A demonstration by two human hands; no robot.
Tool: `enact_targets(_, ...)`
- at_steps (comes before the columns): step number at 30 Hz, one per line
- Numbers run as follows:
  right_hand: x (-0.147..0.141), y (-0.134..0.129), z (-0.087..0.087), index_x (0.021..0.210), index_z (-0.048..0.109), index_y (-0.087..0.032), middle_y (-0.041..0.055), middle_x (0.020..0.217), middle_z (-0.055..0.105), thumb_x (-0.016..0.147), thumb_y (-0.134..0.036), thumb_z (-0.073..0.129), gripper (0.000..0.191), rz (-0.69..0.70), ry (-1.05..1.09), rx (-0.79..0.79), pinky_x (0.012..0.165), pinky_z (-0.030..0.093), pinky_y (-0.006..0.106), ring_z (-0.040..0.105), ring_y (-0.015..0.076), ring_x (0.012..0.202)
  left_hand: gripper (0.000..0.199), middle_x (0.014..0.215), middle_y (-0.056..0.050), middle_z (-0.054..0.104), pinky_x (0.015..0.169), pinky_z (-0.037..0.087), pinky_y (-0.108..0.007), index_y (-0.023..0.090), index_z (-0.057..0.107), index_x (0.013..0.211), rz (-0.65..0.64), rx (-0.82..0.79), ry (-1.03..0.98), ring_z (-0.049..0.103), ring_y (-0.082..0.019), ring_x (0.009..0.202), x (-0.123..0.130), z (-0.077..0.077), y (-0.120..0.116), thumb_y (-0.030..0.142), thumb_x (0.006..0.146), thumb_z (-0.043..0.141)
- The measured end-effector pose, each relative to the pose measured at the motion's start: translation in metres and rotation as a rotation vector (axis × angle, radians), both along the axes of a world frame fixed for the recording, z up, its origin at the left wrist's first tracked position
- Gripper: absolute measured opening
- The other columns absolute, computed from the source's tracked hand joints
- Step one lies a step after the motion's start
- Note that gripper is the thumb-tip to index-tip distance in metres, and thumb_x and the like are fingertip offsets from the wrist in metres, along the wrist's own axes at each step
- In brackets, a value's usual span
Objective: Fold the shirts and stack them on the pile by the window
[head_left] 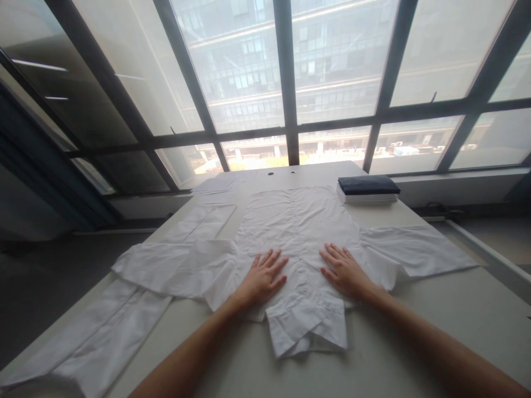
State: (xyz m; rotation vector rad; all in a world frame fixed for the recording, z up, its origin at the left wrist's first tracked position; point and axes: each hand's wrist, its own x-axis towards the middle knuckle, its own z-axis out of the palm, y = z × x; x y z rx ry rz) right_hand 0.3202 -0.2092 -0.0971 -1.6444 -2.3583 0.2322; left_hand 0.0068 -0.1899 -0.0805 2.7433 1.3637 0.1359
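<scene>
A white shirt [296,221] lies spread out on the white table [448,331], its collar [307,326] towards me and its hem towards the window. Both sleeves stretch out to the sides, and wrinkles run along the buttoned middle. My left hand [263,276] rests flat on the upper left of the shirt with fingers spread. On the other side of the button line, my right hand [340,269] also lies flat, fingers apart. Neither hand grips the fabric.
More white cloth [99,337] lies along the table's left side, partly under the left sleeve. A folded stack with a dark navy top piece [367,185] sits at the back right. Flat white sheets [213,188] lie at the back left. Windows [240,66] stand beyond the table.
</scene>
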Motion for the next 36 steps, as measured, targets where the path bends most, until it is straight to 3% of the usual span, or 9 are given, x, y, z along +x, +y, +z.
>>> enact_targets(36, -0.0001, 0.0002, 0.0021, 0.153, 0.044, -0.018, 0.0143, 0.164, 0.030, 0.100, -0.045, 0.041, 0.059, -0.004, 0.018, -0.018, 0.123, 0.015, 0.050, 0.022, 0.0273, 0.153, 0.057, 0.166, -0.006, 0.027, 0.121, 0.020, -0.059, 0.034, 0.036, 0.157, 0.000, 0.013, -0.018, 0.022, -0.032, 0.153, -0.0013, -0.0022, 0.0013, 0.056, 0.104, 0.039)
